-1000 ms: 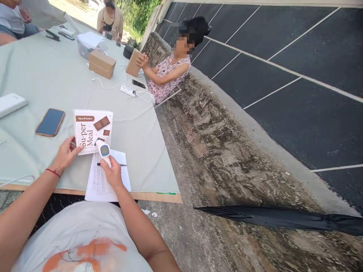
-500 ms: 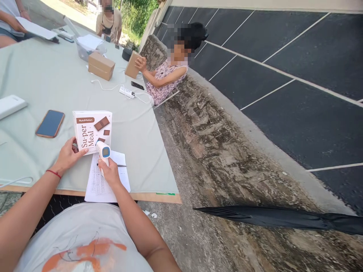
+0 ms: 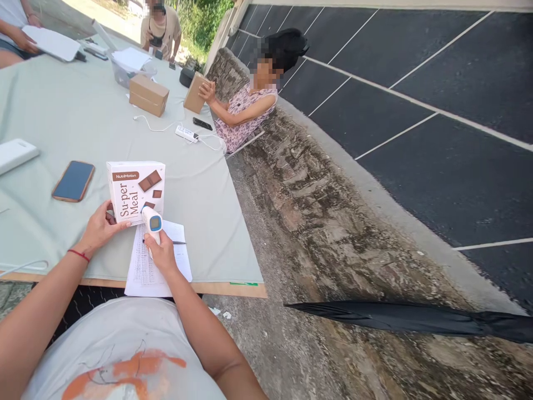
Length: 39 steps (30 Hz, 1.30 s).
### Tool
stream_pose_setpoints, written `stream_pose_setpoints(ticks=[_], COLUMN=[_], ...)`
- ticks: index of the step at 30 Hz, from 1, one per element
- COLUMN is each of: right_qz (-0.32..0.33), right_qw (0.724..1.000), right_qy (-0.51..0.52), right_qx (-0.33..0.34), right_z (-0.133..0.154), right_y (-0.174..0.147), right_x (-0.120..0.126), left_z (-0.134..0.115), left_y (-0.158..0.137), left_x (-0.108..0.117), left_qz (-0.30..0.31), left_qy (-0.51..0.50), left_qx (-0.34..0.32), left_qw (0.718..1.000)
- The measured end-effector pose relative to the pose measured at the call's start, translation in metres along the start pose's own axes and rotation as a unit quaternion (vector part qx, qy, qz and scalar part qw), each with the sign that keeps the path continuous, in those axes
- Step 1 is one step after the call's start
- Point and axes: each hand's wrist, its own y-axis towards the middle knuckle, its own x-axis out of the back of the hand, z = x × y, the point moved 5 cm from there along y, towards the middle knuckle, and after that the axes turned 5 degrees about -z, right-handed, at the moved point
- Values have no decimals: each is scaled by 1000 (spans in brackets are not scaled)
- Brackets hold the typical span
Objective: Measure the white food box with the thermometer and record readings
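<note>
My left hand (image 3: 101, 226) grips the lower left corner of a white box (image 3: 125, 191) printed "Su-per Meal", its thumb on the front face. The box stands upright, facing me. In my right hand (image 3: 163, 253) is a white infrared thermometer (image 3: 152, 221) with a blue-framed screen, its head close against the box's lower right front; I cannot tell whether they touch. Beneath that hand lie printed sheets of paper (image 3: 139, 280) and a dark pen (image 3: 179, 243), partly covered by the hand.
A phone (image 3: 74, 181) and a white device (image 3: 16, 155) lie on the left of the table (image 3: 200, 222). Farther back are a cardboard box (image 3: 149, 95), a power strip (image 3: 186, 134) and a plastic bin (image 3: 120, 75). A person (image 3: 245, 108) on the right holds another carton (image 3: 195, 93). Two others are behind.
My hands, the box and the thermometer hold almost the same place. The view has shifted very slightly, and the person at the back has moved a little.
</note>
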Motion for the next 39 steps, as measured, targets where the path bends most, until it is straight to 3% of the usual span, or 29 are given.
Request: stream_pose_setpoints(ticks=[6,28,39], right_qz=[2,-18,-24], right_qw=[1000,997,997], right_qy=[-27,73,79], right_qx=[2,25,-1], right_z=[-1,16,12], right_y=[0,-11,-9], right_x=[0,1,3], left_z=[-1,5,0], left_y=[0,9,11], left_x=[1,8,16], left_qz=[-3,22,-23], left_qy=[13,-21,-47], left_qx=[3,-27,-10], left_qw=[1000,999,999])
